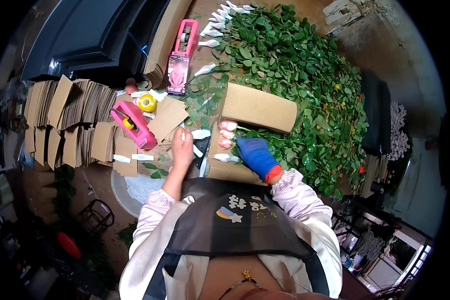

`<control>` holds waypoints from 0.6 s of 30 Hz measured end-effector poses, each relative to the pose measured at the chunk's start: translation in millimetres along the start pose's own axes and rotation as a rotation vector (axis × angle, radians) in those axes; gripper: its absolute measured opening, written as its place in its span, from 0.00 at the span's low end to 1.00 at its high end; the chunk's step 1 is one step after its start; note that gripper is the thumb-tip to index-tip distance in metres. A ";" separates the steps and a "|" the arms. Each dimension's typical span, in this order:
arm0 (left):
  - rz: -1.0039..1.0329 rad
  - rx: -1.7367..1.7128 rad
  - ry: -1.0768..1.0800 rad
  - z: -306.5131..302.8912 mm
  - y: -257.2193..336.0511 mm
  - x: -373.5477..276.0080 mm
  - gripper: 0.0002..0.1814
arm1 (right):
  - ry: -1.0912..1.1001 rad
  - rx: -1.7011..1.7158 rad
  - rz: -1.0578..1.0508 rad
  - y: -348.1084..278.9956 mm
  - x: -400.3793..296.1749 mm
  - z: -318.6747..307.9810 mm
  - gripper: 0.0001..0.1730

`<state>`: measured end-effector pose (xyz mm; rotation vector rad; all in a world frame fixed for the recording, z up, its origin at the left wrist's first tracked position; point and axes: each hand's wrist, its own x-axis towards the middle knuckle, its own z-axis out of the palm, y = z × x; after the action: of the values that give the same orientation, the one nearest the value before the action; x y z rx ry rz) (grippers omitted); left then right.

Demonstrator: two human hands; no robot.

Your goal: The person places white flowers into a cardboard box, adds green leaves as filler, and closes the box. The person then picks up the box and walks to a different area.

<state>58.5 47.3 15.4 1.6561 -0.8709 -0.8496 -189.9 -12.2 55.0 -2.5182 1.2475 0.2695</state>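
Note:
A corrugated cardboard sheet (258,107) lies before me, one end folded over. On it rest three pink rose heads (227,134) and a rosebud in a white foam net sleeve (225,157). My right hand (258,155), in a blue glove with an orange cuff, lies over the stems just right of these heads; its fingertips are partly hidden, so its grip is unclear. Bare, my left hand (182,147) is left of the cardboard, its fingers curled around a small white piece like a foam sleeve. Loose white sleeves (201,134) lie beside it.
Leafy rose stems (285,45) cover the table's right side, with sleeved buds (214,33) along their left edge. Two pink tape dispensers (144,137), a yellow tape roll (147,102), a phone (178,75) and stacked cardboard pieces (75,108) stand left. A tub (122,191) holds white sleeves.

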 end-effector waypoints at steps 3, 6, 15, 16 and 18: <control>-0.216 0.204 -0.399 -32.8 20.0 0.8 0.15 | -0.031 0.049 0.005 -14.3 -17.2 -47.7 0.14; -0.090 0.312 -0.725 -16.2 39.7 -4.6 0.16 | -0.096 0.097 -0.126 -16.1 -19.9 -50.6 0.13; -0.153 0.343 -0.954 2.3 21.2 -0.8 0.17 | -0.214 -0.086 -0.083 -19.7 -7.7 -13.8 0.09; -0.221 0.235 -0.900 4.5 20.9 -6.5 0.18 | -0.232 -0.110 -0.063 -18.6 -5.8 -7.4 0.09; -0.305 0.089 -0.816 8.6 11.8 -16.3 0.15 | -0.199 -0.119 -0.103 -14.9 -4.0 2.2 0.10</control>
<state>41.6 55.1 26.9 1.5319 -1.2194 -1.7864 -180.5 0.0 57.1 -2.5696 1.0508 0.5692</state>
